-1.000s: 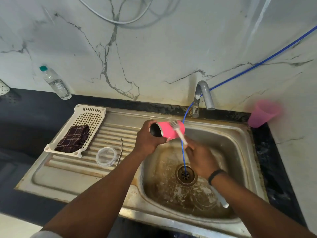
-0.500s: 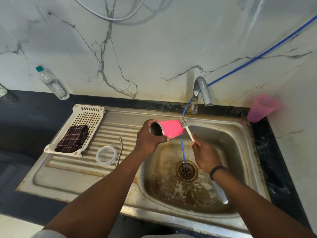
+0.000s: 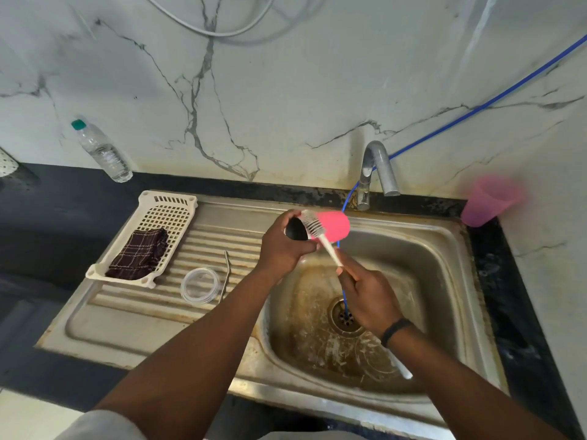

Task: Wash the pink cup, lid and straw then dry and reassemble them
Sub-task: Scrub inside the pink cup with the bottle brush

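Note:
My left hand (image 3: 284, 249) holds the pink cup (image 3: 333, 225) on its side over the sink basin (image 3: 428, 281), its dark mouth facing left toward me. My right hand (image 3: 368, 296) grips the white handle of a bottle brush (image 3: 313, 225), whose bristles lie across the cup's outside near the rim. The clear lid (image 3: 200, 285) lies flat on the draining board (image 3: 127, 319). Beside the lid on its right lies the thin metal straw (image 3: 226, 274).
A white plastic basket (image 3: 168, 214) with a dark checked cloth (image 3: 139, 255) sits on the draining board's left. A tap (image 3: 376, 169) stands behind the basin, a blue hose (image 3: 344, 293) runs into the drain, another pink cup (image 3: 486, 201) stands at the right, a water bottle (image 3: 101, 150) at the back left.
The brush head has slid from the cup's base end leftward to near its mouth. My right hand has shifted slightly; the left hand keeps the cup in place.

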